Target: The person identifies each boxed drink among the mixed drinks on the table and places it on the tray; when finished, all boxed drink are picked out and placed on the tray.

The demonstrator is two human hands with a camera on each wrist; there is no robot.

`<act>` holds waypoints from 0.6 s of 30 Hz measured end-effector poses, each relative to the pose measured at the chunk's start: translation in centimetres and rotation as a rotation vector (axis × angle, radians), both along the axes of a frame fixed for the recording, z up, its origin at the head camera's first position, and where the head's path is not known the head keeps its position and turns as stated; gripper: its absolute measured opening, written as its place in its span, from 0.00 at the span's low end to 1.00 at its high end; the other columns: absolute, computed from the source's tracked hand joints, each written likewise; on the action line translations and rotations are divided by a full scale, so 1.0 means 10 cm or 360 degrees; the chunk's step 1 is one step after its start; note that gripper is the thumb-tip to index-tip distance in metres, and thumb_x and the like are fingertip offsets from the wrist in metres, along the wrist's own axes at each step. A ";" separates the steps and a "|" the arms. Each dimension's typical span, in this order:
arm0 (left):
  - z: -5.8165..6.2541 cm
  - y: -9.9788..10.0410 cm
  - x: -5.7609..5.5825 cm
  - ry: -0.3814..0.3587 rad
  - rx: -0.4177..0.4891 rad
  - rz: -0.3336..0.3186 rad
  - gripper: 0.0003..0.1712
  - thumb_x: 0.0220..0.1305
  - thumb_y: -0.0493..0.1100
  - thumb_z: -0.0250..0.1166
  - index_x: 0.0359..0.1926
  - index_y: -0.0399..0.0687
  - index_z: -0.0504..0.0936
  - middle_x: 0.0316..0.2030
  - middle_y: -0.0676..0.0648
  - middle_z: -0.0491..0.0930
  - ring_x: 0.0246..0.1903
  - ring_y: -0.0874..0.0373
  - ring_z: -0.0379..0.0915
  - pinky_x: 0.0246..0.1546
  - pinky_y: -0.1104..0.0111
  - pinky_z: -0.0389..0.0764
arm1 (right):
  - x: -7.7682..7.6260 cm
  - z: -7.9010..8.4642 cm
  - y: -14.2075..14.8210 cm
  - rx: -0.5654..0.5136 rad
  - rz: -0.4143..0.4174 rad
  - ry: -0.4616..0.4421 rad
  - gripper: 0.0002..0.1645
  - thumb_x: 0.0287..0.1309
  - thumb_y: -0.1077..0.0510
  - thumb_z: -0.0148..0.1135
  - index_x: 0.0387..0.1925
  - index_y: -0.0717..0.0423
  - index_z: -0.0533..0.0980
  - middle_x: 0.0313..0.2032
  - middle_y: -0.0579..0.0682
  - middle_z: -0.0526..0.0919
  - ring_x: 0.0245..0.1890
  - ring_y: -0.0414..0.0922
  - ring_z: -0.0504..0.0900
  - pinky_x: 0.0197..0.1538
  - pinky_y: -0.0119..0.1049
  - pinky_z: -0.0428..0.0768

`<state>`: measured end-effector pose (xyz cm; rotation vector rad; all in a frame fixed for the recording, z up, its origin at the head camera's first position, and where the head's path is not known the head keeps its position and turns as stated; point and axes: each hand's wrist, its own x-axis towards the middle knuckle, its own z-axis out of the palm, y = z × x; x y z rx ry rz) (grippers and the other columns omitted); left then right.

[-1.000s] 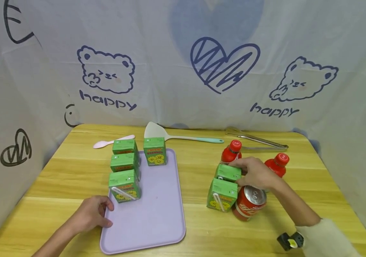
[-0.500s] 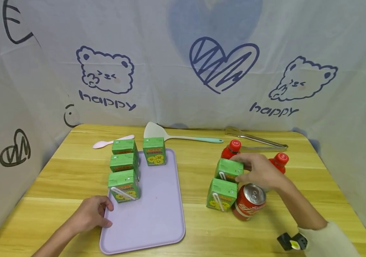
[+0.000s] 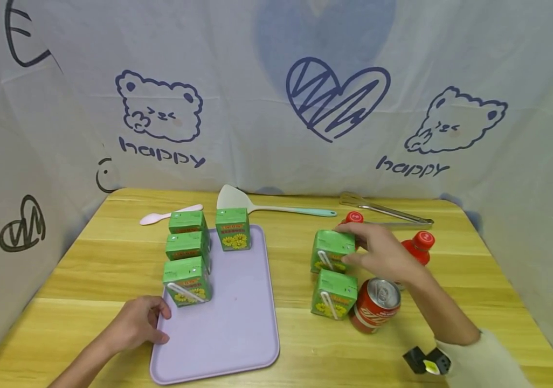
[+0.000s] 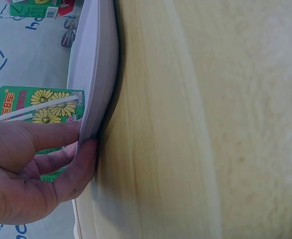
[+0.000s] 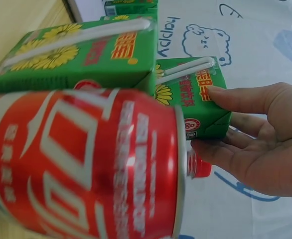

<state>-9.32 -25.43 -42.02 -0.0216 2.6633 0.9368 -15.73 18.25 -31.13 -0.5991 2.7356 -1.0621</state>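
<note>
My right hand (image 3: pixel 385 256) grips a green drink carton (image 3: pixel 327 245) by its top, thumb on the near face and fingers behind, as the right wrist view also shows. A white straw is stuck to that carton's front. Just in front of it stands a second green drink carton (image 3: pixel 333 296), with a red soda can (image 3: pixel 375 307) on its right. My left hand (image 3: pixel 136 323) pinches the left edge of the lilac tray (image 3: pixel 228 339); in the left wrist view, thumb and fingers close on the rim (image 4: pixel 95 99). Several cartons (image 3: pixel 186 280) line the tray's left side, another (image 3: pixel 234 229) its far end.
Two red-capped bottles stand behind and beside my right hand, one cap (image 3: pixel 354 217) at the back and one bottle (image 3: pixel 419 248) on the right. Along the back lie a pink spoon (image 3: pixel 155 218), a spatula (image 3: pixel 286 208) and metal tongs (image 3: pixel 393 211). A white printed cloth surrounds the table.
The right hand has lifted its carton and moved it left, away from the can and apart from the carton in front. The left hand and tray stay put.
</note>
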 end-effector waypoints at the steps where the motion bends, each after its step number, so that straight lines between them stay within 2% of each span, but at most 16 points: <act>1: 0.00 0.00 0.00 -0.0003 -0.0001 0.0002 0.23 0.31 0.30 0.78 0.31 0.40 0.76 0.20 0.47 0.72 0.22 0.58 0.66 0.20 0.71 0.69 | 0.00 0.01 -0.02 0.0012 -0.0012 -0.0003 0.30 0.52 0.67 0.65 0.58 0.60 0.71 0.52 0.57 0.79 0.52 0.54 0.78 0.57 0.52 0.75; 6: 0.00 0.00 0.00 -0.0011 -0.0007 0.0007 0.22 0.31 0.30 0.78 0.31 0.40 0.76 0.20 0.47 0.71 0.22 0.58 0.66 0.20 0.71 0.68 | 0.00 0.06 -0.14 0.0055 -0.0080 -0.0039 0.31 0.52 0.66 0.65 0.60 0.57 0.71 0.51 0.57 0.79 0.47 0.51 0.78 0.52 0.48 0.78; 12: 0.00 0.00 0.00 -0.0016 -0.0005 0.0013 0.22 0.31 0.30 0.78 0.31 0.40 0.77 0.20 0.47 0.72 0.21 0.58 0.67 0.20 0.71 0.69 | -0.03 0.08 -0.31 0.0017 -0.0100 -0.0042 0.31 0.53 0.65 0.65 0.60 0.54 0.71 0.53 0.57 0.78 0.46 0.51 0.77 0.48 0.45 0.79; 15: 0.01 0.00 0.00 -0.0018 -0.0006 0.0017 0.22 0.31 0.30 0.78 0.31 0.40 0.77 0.20 0.47 0.72 0.21 0.58 0.67 0.20 0.71 0.69 | -0.06 0.05 -0.41 -0.0030 -0.0090 -0.0043 0.31 0.53 0.65 0.65 0.60 0.54 0.72 0.54 0.56 0.78 0.47 0.50 0.77 0.49 0.45 0.78; 18: 0.01 0.01 0.00 -0.0020 -0.0007 0.0015 0.23 0.31 0.30 0.78 0.31 0.40 0.76 0.20 0.47 0.72 0.21 0.57 0.67 0.20 0.70 0.69 | -0.10 0.01 -0.51 -0.0119 -0.0067 -0.0069 0.31 0.53 0.67 0.64 0.60 0.57 0.71 0.57 0.57 0.76 0.54 0.52 0.77 0.56 0.47 0.76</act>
